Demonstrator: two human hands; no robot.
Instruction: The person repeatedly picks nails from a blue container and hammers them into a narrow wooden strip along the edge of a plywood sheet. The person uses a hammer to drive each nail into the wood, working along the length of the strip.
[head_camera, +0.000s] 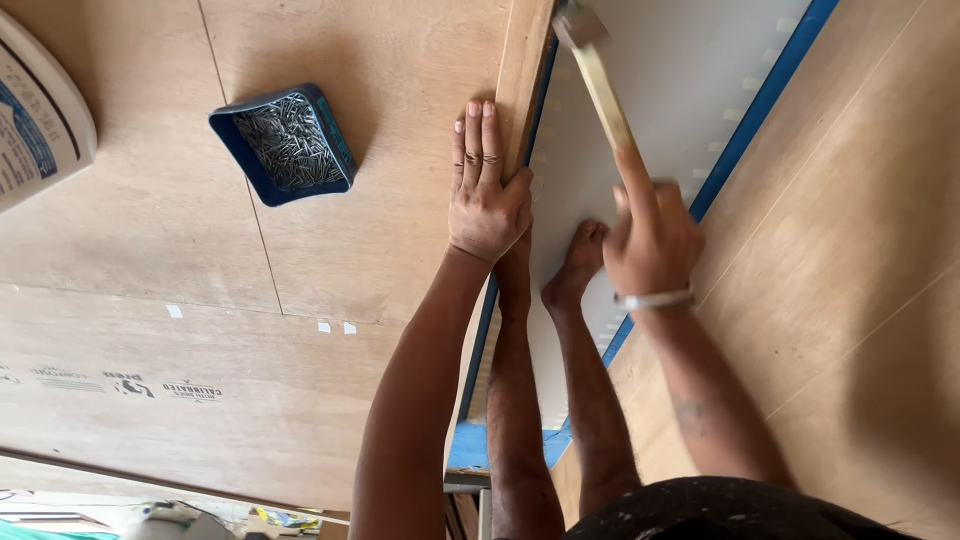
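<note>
Head view, looking down at a person working on plywood sheets. The left hand (487, 195) lies flat, fingers straight and together, pressing on the plywood (300, 260) right beside a narrow wooden strip (522, 80); the fingertips touch the strip's left edge. The right hand (652, 240) is closed in a fist around the handle of a hammer (598, 75), whose metal head sits above the strip's far end, near the picture's top edge. A metal bangle (655, 298) circles the right wrist. The strip runs along the left edge of a white panel (690, 60) with blue borders. The person's bare feet (575, 265) rest on the panel's near part, between the two arms. A blue tray of nails (285, 143) stands on the plywood, well left of the left hand.
</note>
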